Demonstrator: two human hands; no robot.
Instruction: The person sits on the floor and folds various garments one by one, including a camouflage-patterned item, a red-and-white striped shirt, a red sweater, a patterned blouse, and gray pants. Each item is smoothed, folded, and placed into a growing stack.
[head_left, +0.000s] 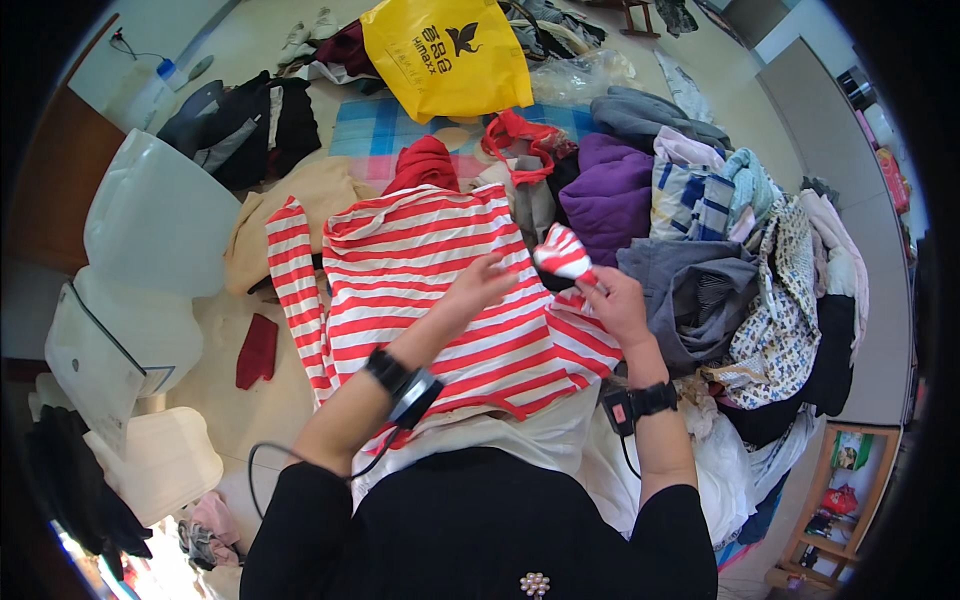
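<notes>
A red-and-white striped long-sleeved shirt (442, 300) lies spread in front of me, its collar end away from me. One sleeve is laid lengthwise along its left side. My right hand (616, 304) pinches the other sleeve near its cuff (564, 253), lifting it at the shirt's right edge. Over the middle of the shirt is my left hand (484, 286), slightly blurred, with its fingers apart and nothing in them. White fabric (525, 435) shows under the shirt's near edge.
Right of the shirt are a purple quilted garment (606, 187), grey clothing (675, 300) and a patterned garment (780, 292). Beyond it lie red cloth (424, 163) and a yellow plastic bag (457, 60). Left are beige cloth (292, 217) and a white plastic chair (157, 217).
</notes>
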